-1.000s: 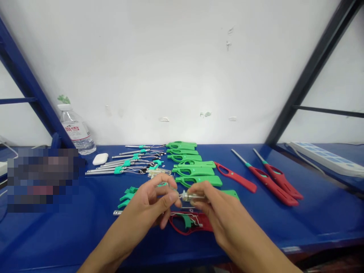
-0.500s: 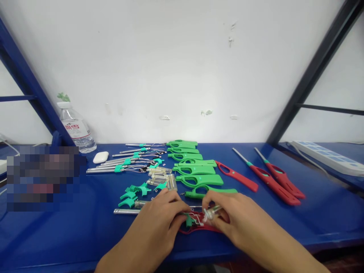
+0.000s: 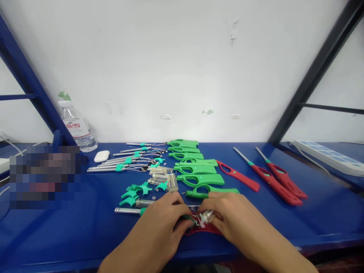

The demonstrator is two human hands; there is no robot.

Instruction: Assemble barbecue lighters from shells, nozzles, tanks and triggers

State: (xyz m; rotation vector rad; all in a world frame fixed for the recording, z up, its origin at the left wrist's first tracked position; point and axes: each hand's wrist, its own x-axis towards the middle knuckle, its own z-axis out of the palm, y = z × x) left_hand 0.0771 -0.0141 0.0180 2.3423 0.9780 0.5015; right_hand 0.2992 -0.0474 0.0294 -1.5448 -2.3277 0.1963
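Observation:
A red lighter half-shell (image 3: pixel 212 228) lies at the table's front, between my hands. My left hand (image 3: pixel 162 223) is closed at its left end, thumb and fingers pressed round the shell and over the green trigger, now mostly covered. From that end a metal lighter tube (image 3: pixel 127 211) sticks out to the left. My right hand (image 3: pixel 231 214) pinches a small clear fuel tank (image 3: pixel 207 216) just above the shell. Thin white wires (image 3: pixel 196 218) run between the two hands. Behind my left fingers lies another clear tank (image 3: pixel 143 203), partly hidden.
Several green half-shells (image 3: pixel 200 179) stand in a column behind, with clear tanks (image 3: pixel 172 182), teal triggers (image 3: pixel 130 201) and wired metal tubes (image 3: pixel 113 163) to their left. A red half-shell (image 3: pixel 241 178) and two red lighters (image 3: pixel 275 185) lie right. A water bottle (image 3: pixel 78 129) stands back left.
My right hand has brought the clear tank slightly left and lower, toward the wires. My left thumb has shifted right over the green trigger. More of the tube's teal collar shows.

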